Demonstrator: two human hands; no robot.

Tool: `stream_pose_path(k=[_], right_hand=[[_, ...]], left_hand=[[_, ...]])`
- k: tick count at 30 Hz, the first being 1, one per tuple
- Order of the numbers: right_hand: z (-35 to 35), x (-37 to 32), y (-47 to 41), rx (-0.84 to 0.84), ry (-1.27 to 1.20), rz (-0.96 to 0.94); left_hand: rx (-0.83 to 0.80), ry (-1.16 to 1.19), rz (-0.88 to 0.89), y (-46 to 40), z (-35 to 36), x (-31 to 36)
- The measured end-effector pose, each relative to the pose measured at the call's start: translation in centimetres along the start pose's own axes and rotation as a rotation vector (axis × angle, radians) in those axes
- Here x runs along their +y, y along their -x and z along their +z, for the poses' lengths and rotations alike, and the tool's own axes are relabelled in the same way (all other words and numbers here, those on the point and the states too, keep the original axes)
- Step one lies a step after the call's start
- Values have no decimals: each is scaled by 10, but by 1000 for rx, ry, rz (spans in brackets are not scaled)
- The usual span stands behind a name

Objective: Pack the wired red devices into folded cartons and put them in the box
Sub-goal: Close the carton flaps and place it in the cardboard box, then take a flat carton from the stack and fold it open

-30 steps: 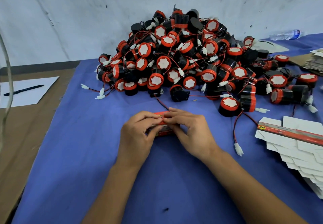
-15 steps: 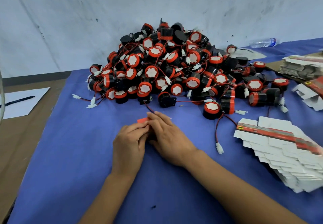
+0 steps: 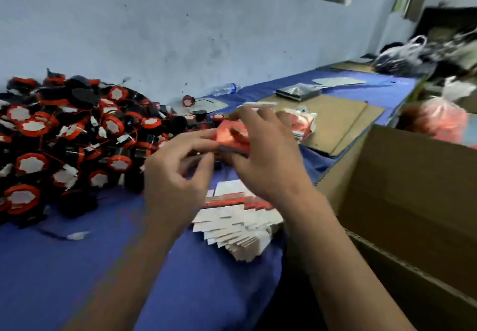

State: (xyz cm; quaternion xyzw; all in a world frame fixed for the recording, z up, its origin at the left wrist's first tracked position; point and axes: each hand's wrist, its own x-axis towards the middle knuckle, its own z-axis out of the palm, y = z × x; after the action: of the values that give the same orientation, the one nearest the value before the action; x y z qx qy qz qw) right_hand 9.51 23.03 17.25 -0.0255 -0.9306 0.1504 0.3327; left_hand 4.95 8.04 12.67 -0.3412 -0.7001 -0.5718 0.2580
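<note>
A small red carton is held in the air between both hands, above the blue table cloth. My left hand pinches its left end with thumb and fingers. My right hand wraps over its right side. A big pile of red-and-black wired devices covers the table's left. A fanned stack of flat white-and-red cartons lies below my hands. An open brown cardboard box stands at the right. The frame is blurred by motion.
A clear plastic bottle lies by the wall. Flat brown cardboard sheets and a grey packet sit further back on the table. Plastic bags and clutter fill the far right.
Both hands lifted the red carton off the table and carried it to the right. The view swung right, bringing the cardboard box in and pushing the device pile left.
</note>
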Motion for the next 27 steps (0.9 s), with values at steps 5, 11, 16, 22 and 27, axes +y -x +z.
stream_pose_path(k=[5,11,16,22,27], right_hand=[[-117,93,10,-338,300,389],[-78,164,25,-1003,436,530],[-34,171,22,-1256,320,506],[-43,155,17,-961,430,544],[-64,116,2,66,318,474]], left_hand=[[-381,173,-85,-27,137,38],[-581,88,-327,-9,189,23],[-451,107,-391,-6,178,14],[-286,153,-630,11,158,-13],[-235,-104,-570,24,131,-40]])
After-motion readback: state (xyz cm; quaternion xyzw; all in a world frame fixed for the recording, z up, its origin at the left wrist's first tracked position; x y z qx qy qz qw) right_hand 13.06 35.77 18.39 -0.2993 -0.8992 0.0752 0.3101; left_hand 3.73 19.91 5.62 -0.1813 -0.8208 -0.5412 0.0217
